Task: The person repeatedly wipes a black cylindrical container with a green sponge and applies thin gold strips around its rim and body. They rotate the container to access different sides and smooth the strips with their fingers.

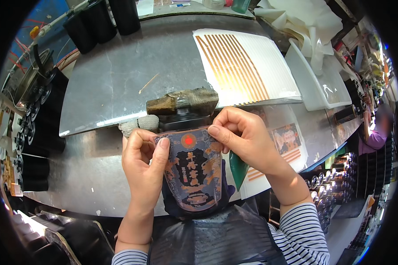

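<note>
While its long axis runs from twelve to six o'clock, the dark ornate label (193, 170) is pinched at its upper corners by the left hand (142, 165) and right hand (243, 137), over a dark bottle (181, 119) at table (115, 84) edge, red dot uppermost

Both forearms carry long sleeves (303, 234) with narrow dark and white horizontal stripes, cuffs pushed back above the wrists. A dark, glossy apron (216, 238) covers the torso. Hands are bare, ungloved.
</note>
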`<move>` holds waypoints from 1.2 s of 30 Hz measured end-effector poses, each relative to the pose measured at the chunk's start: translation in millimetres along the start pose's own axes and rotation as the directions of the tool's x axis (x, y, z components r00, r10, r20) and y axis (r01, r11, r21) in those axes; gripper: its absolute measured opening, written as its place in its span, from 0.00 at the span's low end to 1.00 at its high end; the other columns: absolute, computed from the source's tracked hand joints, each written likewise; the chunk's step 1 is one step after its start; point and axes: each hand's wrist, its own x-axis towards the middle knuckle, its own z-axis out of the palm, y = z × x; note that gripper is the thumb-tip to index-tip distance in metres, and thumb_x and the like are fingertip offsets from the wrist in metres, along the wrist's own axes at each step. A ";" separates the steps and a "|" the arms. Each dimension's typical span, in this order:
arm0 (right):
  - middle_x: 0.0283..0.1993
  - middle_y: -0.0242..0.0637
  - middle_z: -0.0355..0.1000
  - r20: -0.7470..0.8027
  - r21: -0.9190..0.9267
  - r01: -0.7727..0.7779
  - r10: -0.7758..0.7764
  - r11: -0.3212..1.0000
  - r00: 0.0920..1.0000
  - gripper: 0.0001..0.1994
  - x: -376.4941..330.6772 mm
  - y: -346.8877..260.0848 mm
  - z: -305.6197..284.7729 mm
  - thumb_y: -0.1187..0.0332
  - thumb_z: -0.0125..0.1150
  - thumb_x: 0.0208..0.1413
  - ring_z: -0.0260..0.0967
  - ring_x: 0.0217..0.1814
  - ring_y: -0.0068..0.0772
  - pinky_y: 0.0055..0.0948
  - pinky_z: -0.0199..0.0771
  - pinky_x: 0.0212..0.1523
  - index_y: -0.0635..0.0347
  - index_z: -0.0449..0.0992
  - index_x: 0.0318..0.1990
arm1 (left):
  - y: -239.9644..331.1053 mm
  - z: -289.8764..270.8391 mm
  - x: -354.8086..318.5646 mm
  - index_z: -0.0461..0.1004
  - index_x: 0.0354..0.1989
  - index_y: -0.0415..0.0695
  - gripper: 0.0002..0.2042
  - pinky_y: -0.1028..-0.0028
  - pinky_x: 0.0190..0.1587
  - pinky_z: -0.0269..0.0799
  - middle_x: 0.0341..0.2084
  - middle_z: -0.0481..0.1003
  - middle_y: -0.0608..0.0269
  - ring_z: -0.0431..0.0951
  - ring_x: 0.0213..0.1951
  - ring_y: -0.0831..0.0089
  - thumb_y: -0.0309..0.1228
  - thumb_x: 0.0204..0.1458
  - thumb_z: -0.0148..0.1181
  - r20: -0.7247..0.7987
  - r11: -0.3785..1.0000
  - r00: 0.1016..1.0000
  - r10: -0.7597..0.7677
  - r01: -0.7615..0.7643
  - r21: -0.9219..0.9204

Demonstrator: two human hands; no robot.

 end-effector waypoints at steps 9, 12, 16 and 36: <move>0.21 0.34 0.70 -0.334 -0.238 0.206 -0.279 0.949 0.900 0.08 4.2 27.7 8.5 0.69 0.62 0.56 0.68 0.21 0.19 0.20 0.66 0.24 0.63 0.71 0.33 | -7.7 11.7 0.9 0.63 0.57 0.38 0.16 0.80 0.38 0.65 0.42 0.66 0.62 0.66 0.37 0.82 0.25 0.60 0.46 -0.092 0.993 0.989 0.119 -0.117 0.025; 0.25 0.34 0.71 -0.249 -0.362 0.315 -0.417 0.877 0.874 0.16 -24.1 42.2 18.1 0.70 0.65 0.53 0.67 0.22 0.24 0.24 0.66 0.24 0.59 0.74 0.50 | -21.0 -13.2 -19.7 0.46 0.69 0.39 0.33 0.68 0.59 0.56 0.56 0.59 0.53 0.61 0.57 0.68 0.38 0.60 0.51 0.119 0.909 0.974 0.191 -0.222 0.353; 0.27 0.37 0.68 -0.017 -0.515 0.369 -0.439 0.774 0.898 0.36 -34.6 45.4 17.9 0.51 0.62 0.52 0.66 0.28 0.35 0.29 0.69 0.31 0.52 0.59 0.67 | -31.6 -3.5 -30.5 0.38 0.71 0.40 0.42 0.64 0.67 0.40 0.66 0.42 0.44 0.43 0.68 0.57 0.51 0.57 0.52 0.247 0.975 0.960 0.132 -0.171 0.145; 0.34 0.36 0.66 0.215 -0.416 0.305 -0.233 0.857 0.948 0.60 -47.8 53.9 3.3 0.36 0.66 0.28 0.64 0.34 0.37 0.35 0.68 0.36 0.39 0.42 0.73 | -61.3 -36.6 -40.2 0.36 0.72 0.49 0.64 0.59 0.67 0.48 0.71 0.44 0.54 0.52 0.68 0.60 0.64 0.30 0.68 0.374 0.997 0.925 0.066 -0.077 0.015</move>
